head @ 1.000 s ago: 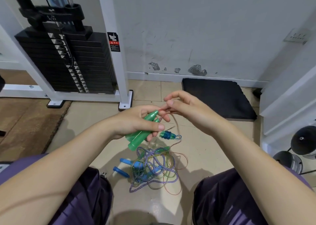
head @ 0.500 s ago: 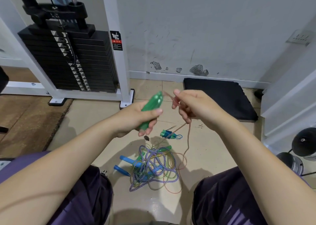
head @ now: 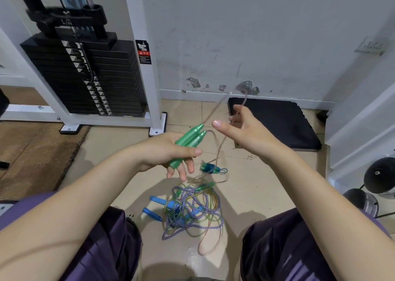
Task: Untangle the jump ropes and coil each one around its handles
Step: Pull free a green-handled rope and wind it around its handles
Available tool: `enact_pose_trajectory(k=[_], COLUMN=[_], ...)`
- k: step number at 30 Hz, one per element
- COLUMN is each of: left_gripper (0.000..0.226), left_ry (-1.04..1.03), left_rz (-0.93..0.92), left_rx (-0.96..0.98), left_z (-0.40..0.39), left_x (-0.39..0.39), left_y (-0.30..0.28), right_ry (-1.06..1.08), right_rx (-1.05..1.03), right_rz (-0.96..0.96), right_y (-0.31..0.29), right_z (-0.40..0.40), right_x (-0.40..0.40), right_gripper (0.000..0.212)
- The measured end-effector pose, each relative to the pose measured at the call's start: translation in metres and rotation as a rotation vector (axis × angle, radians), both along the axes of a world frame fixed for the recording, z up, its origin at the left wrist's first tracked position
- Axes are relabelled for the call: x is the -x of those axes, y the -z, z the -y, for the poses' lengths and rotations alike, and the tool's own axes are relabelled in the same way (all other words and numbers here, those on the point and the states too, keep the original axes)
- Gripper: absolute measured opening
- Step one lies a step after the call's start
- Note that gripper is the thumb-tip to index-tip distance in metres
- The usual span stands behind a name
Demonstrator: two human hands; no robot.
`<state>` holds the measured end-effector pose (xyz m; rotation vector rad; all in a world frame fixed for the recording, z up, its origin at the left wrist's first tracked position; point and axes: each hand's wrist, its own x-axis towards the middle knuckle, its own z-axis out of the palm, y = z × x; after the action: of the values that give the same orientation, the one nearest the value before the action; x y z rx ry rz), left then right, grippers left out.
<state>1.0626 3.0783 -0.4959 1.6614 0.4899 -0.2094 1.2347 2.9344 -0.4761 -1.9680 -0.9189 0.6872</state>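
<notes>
My left hand (head: 171,152) grips two green handles (head: 189,140) side by side, tips pointing up and right. A thin pink rope (head: 220,147) runs from their tips; one strand loops up over my right hand (head: 245,131), which holds it with curled fingers and the thumb stretched out. The other strand drops to the floor. Below, between my knees, lies a tangle of ropes (head: 192,208): a purple-white braided one, a yellow-green one, and two blue handles (head: 159,203). A small teal handle (head: 208,167) lies just beyond the tangle.
A white weight-stack machine (head: 85,75) stands at the far left against the wall. A black foam mat (head: 275,122) lies at the far right by the wall. Dark weights (head: 378,178) sit at the right edge. My purple-clad legs frame the tangle.
My right hand has pulled the pink rope up and away to the right. A second green handle now shows beside the first in my left hand.
</notes>
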Motion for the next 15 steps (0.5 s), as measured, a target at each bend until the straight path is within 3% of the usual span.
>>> enact_pose_trajectory(k=[6,8,11,13,15], left_gripper=[0.021,0.02,0.018,0.017,0.023], left_ry=[0.153,0.167,0.235,0.255,0.222], left_rz=[-0.035,-0.062,-0.058,-0.026,0.01], left_rx=[0.016,0.05,0.111,0.163,0.183], left_z=[0.0,0.0,0.002,0.004,0.002], left_x=[0.001,0.001,0.002,0.002,0.0], left_y=[0.001,0.001,-0.001,-0.001,0.0], right_ry=[0.019,-0.027,-0.184,-0.275,-0.316], right_rx=[-0.073,-0.116,-0.12,-0.107,-0.098], right_rz=[0.041,0.043,-0.018,-0.109,-0.154], right_y=[0.004,0.004,0.007,0.008,0.007], right_z=[-0.003,-0.004,-0.006,-0.006,-0.007], right_x=[0.006,0.008,0.012,0.021,0.031], right_gripper=[0.103,0.086,0.035,0.026,0.03])
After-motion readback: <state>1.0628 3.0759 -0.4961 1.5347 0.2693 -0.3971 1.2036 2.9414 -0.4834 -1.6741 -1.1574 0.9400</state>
